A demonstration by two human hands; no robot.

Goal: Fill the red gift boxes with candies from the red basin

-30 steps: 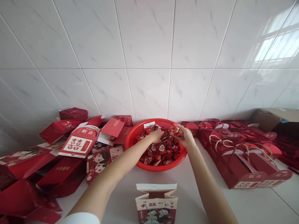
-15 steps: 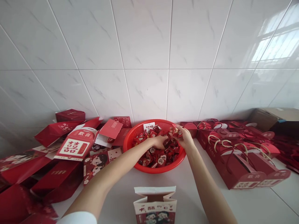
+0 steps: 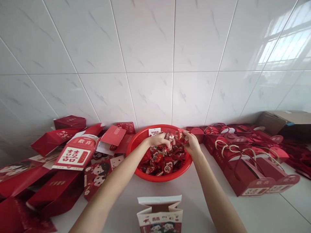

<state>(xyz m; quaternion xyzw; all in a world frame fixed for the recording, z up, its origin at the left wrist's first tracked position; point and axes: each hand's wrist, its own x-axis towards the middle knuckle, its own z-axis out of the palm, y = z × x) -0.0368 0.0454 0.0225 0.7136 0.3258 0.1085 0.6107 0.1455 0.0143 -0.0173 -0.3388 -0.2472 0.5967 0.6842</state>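
Left hand (image 3: 158, 140): grip curled around wrapped candies (image 3: 172, 139).
Right hand (image 3: 192, 143): grip narrow, holding red-wrapped candies (image 3: 180, 136).
Red basket (image 3: 160, 178): frame centre, beneath both hands.

I watched through a single camera worn on the person's head, looking forward and down across a white worktop (image 3: 194, 200). It faced the tiled wall (image 3: 148, 38) almost squarely, and that filled the upper half of my view. The left hand (image 3: 159, 140) and right hand (image 3: 192, 145) showed near the middle, over the red basket (image 3: 160, 178). Nearer the lens, the open box (image 3: 160, 219) was cut off by the bottom edge.
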